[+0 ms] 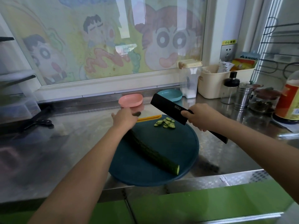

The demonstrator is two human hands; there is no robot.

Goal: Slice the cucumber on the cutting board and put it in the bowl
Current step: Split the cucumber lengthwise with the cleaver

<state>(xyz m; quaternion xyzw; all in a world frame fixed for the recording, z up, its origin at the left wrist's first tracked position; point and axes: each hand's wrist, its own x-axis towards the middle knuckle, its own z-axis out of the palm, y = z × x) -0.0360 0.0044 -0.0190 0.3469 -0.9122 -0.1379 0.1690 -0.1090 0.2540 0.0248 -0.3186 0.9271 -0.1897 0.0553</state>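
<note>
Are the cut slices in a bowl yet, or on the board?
Out, on the board: the cucumber slices lie piled on the cutting board, at its far side.

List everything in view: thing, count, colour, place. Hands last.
cutting board: 1, teal, front of counter
cucumber: 1, dark green, on the board
cucumber slices: pile, green, board's far side
knife: 1, black, above the board
pink bowl: 1, pink, behind the board
blue bowl: 1, blue, right of it
container: 1, clear, cream lid, beside blue bowl
basket: 1, cream, back right
dispenser bottle: 1, clear, black cap, before basket
shaker: 1, steel, beside it
jar: 1, glass, right of shaker
large bottle: 1, orange label, right edge
second knife: 1, black, far left
left grip: 1, over cucumber's far end, hold unclear
right grip: 1, holds the knife
</note>
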